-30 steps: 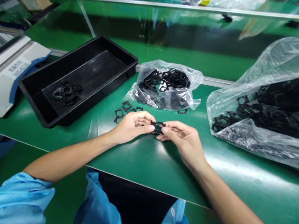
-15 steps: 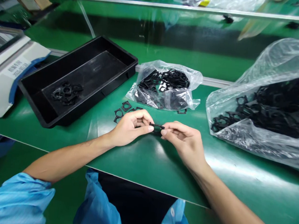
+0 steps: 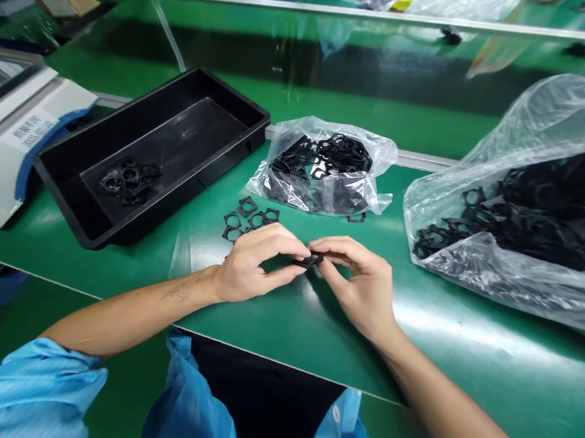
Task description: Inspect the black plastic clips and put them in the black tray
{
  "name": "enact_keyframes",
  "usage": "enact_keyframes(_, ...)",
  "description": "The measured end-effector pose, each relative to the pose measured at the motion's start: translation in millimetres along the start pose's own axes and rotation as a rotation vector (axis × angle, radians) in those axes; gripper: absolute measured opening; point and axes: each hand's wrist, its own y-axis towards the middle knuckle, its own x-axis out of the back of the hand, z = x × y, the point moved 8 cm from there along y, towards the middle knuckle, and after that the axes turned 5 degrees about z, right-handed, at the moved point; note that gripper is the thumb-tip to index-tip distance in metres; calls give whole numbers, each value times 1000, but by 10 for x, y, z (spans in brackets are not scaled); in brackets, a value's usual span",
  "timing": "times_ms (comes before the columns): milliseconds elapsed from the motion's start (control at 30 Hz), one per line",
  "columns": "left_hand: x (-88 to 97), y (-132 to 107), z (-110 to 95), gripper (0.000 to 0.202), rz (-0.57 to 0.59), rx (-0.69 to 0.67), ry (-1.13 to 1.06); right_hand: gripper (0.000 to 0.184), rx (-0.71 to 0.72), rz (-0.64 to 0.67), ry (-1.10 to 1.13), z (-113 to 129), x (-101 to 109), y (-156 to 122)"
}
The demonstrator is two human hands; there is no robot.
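Note:
Between my two hands, just above the green table [image 3: 284,332], is a small black plastic part [image 3: 310,259]. My left hand [image 3: 259,260] pinches its left side between thumb and fingers. On the other side, my right hand [image 3: 361,280] grips it with thumb and fingertips. Fingers cover much of the part, so its full shape is hidden. Several thin black square frames [image 3: 247,207] with round openings lie on the table just beyond my left hand. Behind my hands sits a clear plastic bag [image 3: 319,197] holding many similar black frames.
A black tray [image 3: 194,185] with a small pile of black parts [image 3: 131,180] stands at the left, beside a white and blue device [image 3: 54,119]. At the right lies a large clear bag [image 3: 489,273] full of black parts. A metal-edged shelf [image 3: 337,10] runs across the back.
The black part has been tilted, showing more of its face. My left hand has moved slightly toward me and its grip has shifted, uncovering more of the loose frames.

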Motion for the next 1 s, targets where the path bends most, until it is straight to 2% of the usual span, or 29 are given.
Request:
enact_keyframes(100, -10, -2, 28, 20, 23, 6, 36, 8, 40, -14, -20, 63, 21, -5)
enact_keyframes(267, -27, 8, 168, 11, 50, 106, 71, 8, 211, -25, -110, 278, 22, -35)
enact_keyframes(500, -82, -5, 179, 11, 70, 70, 44, 21, 337, -26, -194, 363, -33, -97)
enact_keyframes(667, -33, 10, 204, 2, 12, 98, 14, 7, 307, -27, -256, 336, 9, -55)
enact_keyframes(733, -8, 20, 221, 6, -42, 122, -23, 4, 257, -32, -253, 306, 36, -30)
enact_keyframes(867, -53, 18, 433, 22, -78, 313, -224, 11, 182, -51, -192, 217, 83, 22)
enact_keyframes(1000, -115, 12, 609, 20, -31, 433, -347, 18, 109, -43, -134, 93, 95, 98)
